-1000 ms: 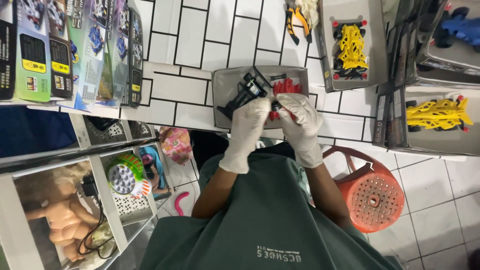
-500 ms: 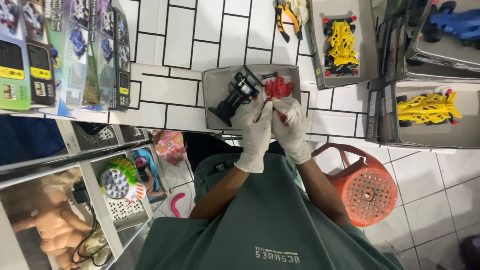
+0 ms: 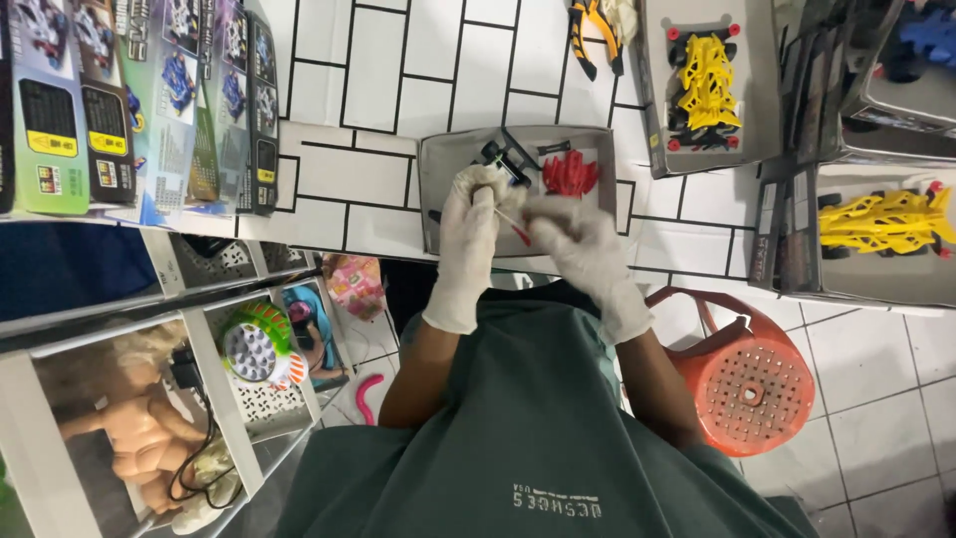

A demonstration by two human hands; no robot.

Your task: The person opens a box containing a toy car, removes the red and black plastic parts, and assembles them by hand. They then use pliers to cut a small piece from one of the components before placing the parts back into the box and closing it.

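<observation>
Near: green shirt (image 3: pixel 528 438) fills the bottom of the view, both arms reach up from it. Left hand (image 3: pixel 468 224), white glove, fingers curled shut around a small dark part; most of that part is hidden, can't tell what it is. Right hand (image 3: pixel 578 244), also gloved, fingers pinched closed on a thin red-tipped tool (image 3: pixel 513 224) that crosses the gap to the left hand. Both hands nearly touching, held over the near edge of a grey tray (image 3: pixel 438 174) on the white tiled worktop (image 3: pixel 378 90). In the tray: black chassis piece (image 3: pixel 503 159), red parts (image 3: pixel 570 171). Right of the arms: orange stool (image 3: pixel 747 384). Far: yellow toy car (image 3: pixel 705 85) in a box, a second yellow car (image 3: pixel 881 221) at right, boxed kits (image 3: pixel 129 100) at left.
</observation>
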